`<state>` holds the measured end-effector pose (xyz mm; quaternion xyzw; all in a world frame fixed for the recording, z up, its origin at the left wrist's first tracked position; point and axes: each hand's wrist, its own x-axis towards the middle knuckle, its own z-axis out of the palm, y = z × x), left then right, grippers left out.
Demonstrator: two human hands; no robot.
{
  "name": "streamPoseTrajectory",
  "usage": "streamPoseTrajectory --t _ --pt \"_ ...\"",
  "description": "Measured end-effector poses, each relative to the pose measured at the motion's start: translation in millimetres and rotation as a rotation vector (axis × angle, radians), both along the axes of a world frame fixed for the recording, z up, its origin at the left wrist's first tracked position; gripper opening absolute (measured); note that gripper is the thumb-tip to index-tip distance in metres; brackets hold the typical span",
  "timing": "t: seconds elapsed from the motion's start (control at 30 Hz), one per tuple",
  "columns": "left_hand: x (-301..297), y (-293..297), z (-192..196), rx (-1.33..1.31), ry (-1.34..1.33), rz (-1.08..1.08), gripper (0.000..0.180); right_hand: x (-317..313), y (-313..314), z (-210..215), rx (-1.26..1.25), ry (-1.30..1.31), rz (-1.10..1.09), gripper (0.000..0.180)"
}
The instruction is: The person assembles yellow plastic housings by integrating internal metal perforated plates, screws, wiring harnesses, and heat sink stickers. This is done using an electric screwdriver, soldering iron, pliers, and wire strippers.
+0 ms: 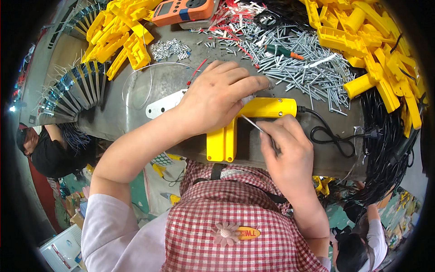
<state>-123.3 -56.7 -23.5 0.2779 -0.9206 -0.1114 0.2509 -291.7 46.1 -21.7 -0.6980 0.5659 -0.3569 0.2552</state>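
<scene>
A yellow plastic tool casing (222,143), shaped like a T, lies at the near edge of the bench. A pale metal plate (164,108) with dark holes sticks out from its left side. My left hand (219,90) reaches over the casing and grips it at the joint, its fingers bent; a small whitish thing near its fingertips is partly hidden. My right hand (290,147) is closed on a thin metal rod (253,123), whose tip touches or nearly touches the casing's lower edge. A black power cord (324,131) leaves the casing's right end.
Screws (299,72) lie heaped at the back, with a green-handled screwdriver (281,51) on them. Nuts (170,50), an orange meter (183,10) and yellow casing parts (380,50) stand around. Black cords (378,149) hang at the right. Other people sit beyond both sides.
</scene>
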Motion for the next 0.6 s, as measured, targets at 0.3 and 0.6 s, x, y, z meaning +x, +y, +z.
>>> streamPoseTrajectory --t 0.3,0.6 --pt "-5 -2 5 -0.046 -0.107 -0.105 0.042 7 -23 0 -0.175 0.433 0.299 0.021" --pt "0 -3 6 0.051 -0.139 -0.054 0.041 -64 -2 7 -0.438 0.113 -0.245 0.005"
